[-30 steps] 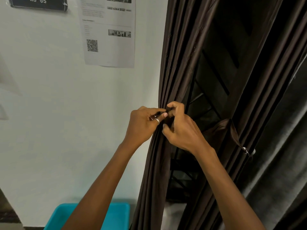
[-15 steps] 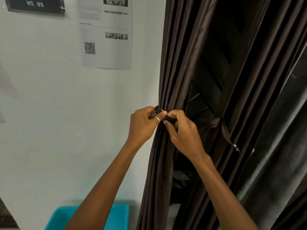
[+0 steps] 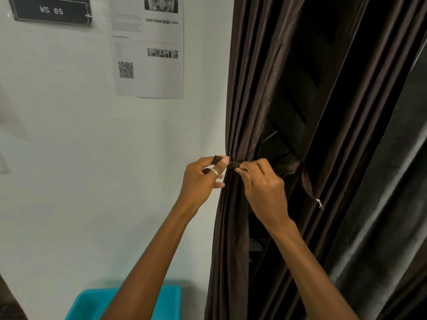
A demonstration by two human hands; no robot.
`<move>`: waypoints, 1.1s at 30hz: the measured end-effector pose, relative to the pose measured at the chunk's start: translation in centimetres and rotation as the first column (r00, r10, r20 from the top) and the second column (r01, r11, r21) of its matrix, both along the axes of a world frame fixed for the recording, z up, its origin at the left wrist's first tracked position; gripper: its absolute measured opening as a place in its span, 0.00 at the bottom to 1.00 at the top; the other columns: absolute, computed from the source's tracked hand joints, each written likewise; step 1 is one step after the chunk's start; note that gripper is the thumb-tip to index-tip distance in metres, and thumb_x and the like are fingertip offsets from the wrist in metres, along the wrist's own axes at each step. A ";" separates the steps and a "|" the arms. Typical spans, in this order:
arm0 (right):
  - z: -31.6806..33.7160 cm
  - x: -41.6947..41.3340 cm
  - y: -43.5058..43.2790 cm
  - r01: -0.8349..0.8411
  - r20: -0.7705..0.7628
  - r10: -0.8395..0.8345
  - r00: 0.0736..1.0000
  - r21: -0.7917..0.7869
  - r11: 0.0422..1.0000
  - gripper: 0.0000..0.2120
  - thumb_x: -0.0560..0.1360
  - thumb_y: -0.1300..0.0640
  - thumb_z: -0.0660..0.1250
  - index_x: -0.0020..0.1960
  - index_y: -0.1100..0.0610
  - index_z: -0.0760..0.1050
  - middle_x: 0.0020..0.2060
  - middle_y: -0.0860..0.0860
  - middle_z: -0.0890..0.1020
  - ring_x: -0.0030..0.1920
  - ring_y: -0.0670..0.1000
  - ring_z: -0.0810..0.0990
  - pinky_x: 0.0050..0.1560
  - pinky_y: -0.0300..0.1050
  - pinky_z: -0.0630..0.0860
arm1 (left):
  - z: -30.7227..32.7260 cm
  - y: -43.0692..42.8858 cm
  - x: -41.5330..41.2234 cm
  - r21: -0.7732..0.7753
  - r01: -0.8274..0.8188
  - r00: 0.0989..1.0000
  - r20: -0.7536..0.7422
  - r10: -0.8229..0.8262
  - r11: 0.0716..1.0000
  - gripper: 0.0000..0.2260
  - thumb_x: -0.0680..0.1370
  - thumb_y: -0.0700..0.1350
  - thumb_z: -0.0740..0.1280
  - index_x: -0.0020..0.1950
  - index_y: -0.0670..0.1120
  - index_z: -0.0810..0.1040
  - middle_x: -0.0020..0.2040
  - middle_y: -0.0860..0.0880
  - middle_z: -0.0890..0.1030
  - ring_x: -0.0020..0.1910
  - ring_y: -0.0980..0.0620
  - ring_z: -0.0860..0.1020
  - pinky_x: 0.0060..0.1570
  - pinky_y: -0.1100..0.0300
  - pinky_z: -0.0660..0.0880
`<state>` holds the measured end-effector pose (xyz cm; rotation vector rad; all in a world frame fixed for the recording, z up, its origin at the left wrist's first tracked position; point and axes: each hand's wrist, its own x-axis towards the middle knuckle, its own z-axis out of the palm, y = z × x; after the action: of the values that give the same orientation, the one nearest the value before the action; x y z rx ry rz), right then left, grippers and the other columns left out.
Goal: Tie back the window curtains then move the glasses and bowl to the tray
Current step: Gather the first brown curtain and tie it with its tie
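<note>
A dark brown curtain (image 3: 249, 93) hangs gathered beside the white wall. A matching brown tie-back strap (image 3: 233, 163) wraps round its bunched folds. My left hand (image 3: 203, 179), with a ring on one finger, pinches the strap's left end between thumb and fingers. My right hand (image 3: 263, 188) pinches the strap just to the right, at the curtain's front. A second brown curtain (image 3: 342, 116) to the right wears its own band with a loose tail (image 3: 307, 181) hanging down. No glasses or bowl are in view.
A teal tray (image 3: 90, 303) lies low at the bottom, partly behind my left forearm. A printed sheet (image 3: 147, 49) and a black sign (image 3: 50, 10) hang on the wall. A grey curtain (image 3: 392, 204) fills the right edge. Dark window bars show between the curtains.
My hands have drawn slightly apart along the strap, the left one pulling its end leftward. The view has dropped a little, so the wall sign and sheet sit lower.
</note>
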<state>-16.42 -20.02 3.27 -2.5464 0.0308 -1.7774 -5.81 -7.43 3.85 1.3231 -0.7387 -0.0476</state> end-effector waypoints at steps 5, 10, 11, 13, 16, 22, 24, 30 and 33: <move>0.1 -0.2 0.1 -0.024 0.010 0.023 1.000 0.079 0.997 0.03 0.78 0.62 0.72 0.50 0.62 0.82 0.43 0.54 0.81 0.36 0.48 0.79 0.39 0.36 0.79 | -0.4 0.3 -0.1 -0.059 0.042 0.997 -0.067 -0.046 0.997 0.04 0.79 0.48 0.72 0.53 0.54 0.85 0.44 0.54 0.86 0.42 0.54 0.85 0.39 0.61 0.82; 0.8 -0.8 -0.4 -0.166 -0.058 0.192 0.980 0.304 0.938 0.01 0.76 0.61 0.74 0.47 0.57 0.82 0.42 0.47 0.81 0.40 0.44 0.79 0.41 0.38 0.78 | -0.7 0.1 0.0 -0.049 0.019 0.996 -0.087 -0.023 0.999 0.03 0.78 0.49 0.72 0.51 0.55 0.85 0.44 0.54 0.86 0.43 0.54 0.85 0.39 0.63 0.82; 0.9 -0.8 -0.7 -0.185 -0.067 0.221 0.973 0.345 0.920 0.02 0.76 0.60 0.74 0.46 0.56 0.82 0.41 0.46 0.81 0.40 0.44 0.80 0.42 0.40 0.79 | -0.7 0.1 0.0 -0.046 0.016 0.996 -0.087 -0.020 0.999 0.03 0.78 0.49 0.72 0.51 0.55 0.85 0.44 0.54 0.86 0.43 0.54 0.85 0.39 0.62 0.82; 1.1 -1.0 -1.1 -0.210 -0.079 0.266 0.961 0.423 0.882 0.02 0.76 0.60 0.74 0.46 0.55 0.81 0.41 0.46 0.81 0.41 0.46 0.82 0.42 0.45 0.81 | -0.8 0.0 0.1 -0.044 0.012 0.997 -0.076 -0.016 0.999 0.03 0.78 0.50 0.72 0.51 0.55 0.85 0.44 0.54 0.86 0.44 0.53 0.85 0.40 0.61 0.82; 1.2 -1.1 -1.6 -0.239 -0.072 0.326 0.943 0.534 0.811 0.03 0.77 0.60 0.73 0.46 0.56 0.81 0.42 0.49 0.82 0.41 0.48 0.84 0.40 0.46 0.85 | -0.8 -0.2 0.1 -0.038 0.003 0.999 -0.054 -0.005 0.999 0.04 0.78 0.49 0.72 0.51 0.55 0.86 0.43 0.55 0.86 0.44 0.54 0.85 0.41 0.61 0.83; 1.3 -1.8 -2.4 -0.259 -0.029 0.370 0.929 0.662 0.704 0.03 0.78 0.61 0.72 0.45 0.56 0.80 0.41 0.52 0.84 0.42 0.47 0.87 0.41 0.44 0.85 | -0.6 0.1 0.8 -0.046 -0.049 0.998 -0.048 0.047 0.998 0.03 0.78 0.48 0.73 0.50 0.54 0.86 0.41 0.55 0.86 0.44 0.55 0.85 0.42 0.63 0.83; 1.5 -2.0 -2.7 -0.259 -0.020 0.373 0.928 0.685 0.681 0.03 0.78 0.61 0.72 0.45 0.56 0.80 0.40 0.52 0.84 0.43 0.47 0.87 0.42 0.43 0.85 | -0.6 0.4 1.1 -0.054 -0.060 0.997 -0.045 0.058 0.997 0.03 0.78 0.48 0.73 0.50 0.53 0.86 0.41 0.54 0.86 0.43 0.54 0.86 0.43 0.62 0.83; 1.5 -1.6 -3.0 -0.253 -0.009 0.368 0.930 0.709 0.658 0.03 0.77 0.60 0.72 0.45 0.58 0.80 0.41 0.54 0.84 0.43 0.49 0.86 0.43 0.42 0.85 | -0.7 0.6 1.5 -0.072 -0.097 0.994 -0.056 0.093 0.993 0.02 0.78 0.48 0.73 0.49 0.54 0.86 0.41 0.54 0.86 0.43 0.53 0.86 0.44 0.62 0.83; 1.4 -1.3 -3.2 -0.247 -0.010 0.366 0.931 0.721 0.648 0.03 0.77 0.60 0.73 0.45 0.58 0.80 0.41 0.53 0.84 0.43 0.48 0.86 0.43 0.40 0.84 | -1.0 0.9 1.7 -0.088 -0.106 0.993 -0.071 0.100 0.991 0.02 0.78 0.47 0.74 0.48 0.54 0.86 0.40 0.54 0.86 0.43 0.52 0.86 0.44 0.63 0.82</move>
<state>-17.77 -23.24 4.66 -1.9498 0.2276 -1.1172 -4.12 -6.54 2.81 1.2646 -0.6089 0.0246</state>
